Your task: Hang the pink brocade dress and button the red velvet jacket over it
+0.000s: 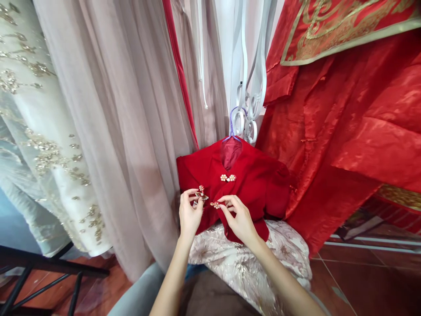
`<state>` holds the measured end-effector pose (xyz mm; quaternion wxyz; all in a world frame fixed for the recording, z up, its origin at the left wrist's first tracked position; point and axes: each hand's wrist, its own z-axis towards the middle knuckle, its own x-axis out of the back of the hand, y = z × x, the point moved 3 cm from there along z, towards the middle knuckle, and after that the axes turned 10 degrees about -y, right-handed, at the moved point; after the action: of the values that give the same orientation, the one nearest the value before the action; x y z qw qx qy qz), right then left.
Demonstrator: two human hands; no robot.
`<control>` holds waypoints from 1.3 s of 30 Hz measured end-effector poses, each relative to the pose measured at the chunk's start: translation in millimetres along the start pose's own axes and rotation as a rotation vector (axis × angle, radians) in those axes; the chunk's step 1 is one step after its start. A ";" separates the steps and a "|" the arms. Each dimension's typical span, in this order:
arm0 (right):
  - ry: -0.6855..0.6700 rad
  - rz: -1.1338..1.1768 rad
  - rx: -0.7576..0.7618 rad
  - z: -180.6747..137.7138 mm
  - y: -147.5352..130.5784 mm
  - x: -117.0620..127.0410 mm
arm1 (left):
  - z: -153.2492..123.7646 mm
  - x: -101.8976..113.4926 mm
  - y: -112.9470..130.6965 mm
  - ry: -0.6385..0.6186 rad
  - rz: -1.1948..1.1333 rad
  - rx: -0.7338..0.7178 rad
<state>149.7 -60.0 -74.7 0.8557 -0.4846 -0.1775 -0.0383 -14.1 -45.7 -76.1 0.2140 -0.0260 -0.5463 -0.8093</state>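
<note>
A small red jacket [253, 184] hangs on a lilac hanger [234, 127] over a pale brocade skirt [243, 263]. Its top flower clasp [228, 177] is fastened at the collar. My left hand [190, 213] pinches one half of the lower flower clasp [201, 193] on the jacket's left flap. My right hand [238, 217] pinches the other half [215, 205] on the right flap. The two halves are a little apart.
Sheer beige gowns [125, 131] and a sequined white dress [39, 145] hang at the left. Red embroidered robes [345, 131] hang at the right. A white scrolled rack [251, 109] stands behind. A black metal stand [42, 267] sits at lower left on the reddish tile floor [368, 276].
</note>
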 end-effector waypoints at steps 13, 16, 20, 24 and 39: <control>-0.060 0.146 -0.040 6.7 20.6 -3.1 | 21.3 2.0 7.4 -0.219 0.446 -0.042; -0.042 0.152 -0.004 10.9 18.0 -7.4 | 33.9 4.0 9.8 -0.332 0.403 -0.022; -0.026 0.124 0.029 23.1 11.6 -14.5 | 50.7 4.8 5.9 -0.494 0.021 0.038; 0.031 0.082 0.046 35.9 7.8 -20.2 | 55.6 8.2 0.6 -0.523 -0.214 0.140; 0.092 0.128 0.040 37.2 9.6 -31.7 | 51.8 19.5 -1.5 -0.621 -0.262 0.134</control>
<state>112.4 -26.9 -76.0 0.8732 -0.4755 -0.1073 -0.0020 -42.4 -5.1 -51.2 -0.0669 -0.1868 -0.6361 -0.7456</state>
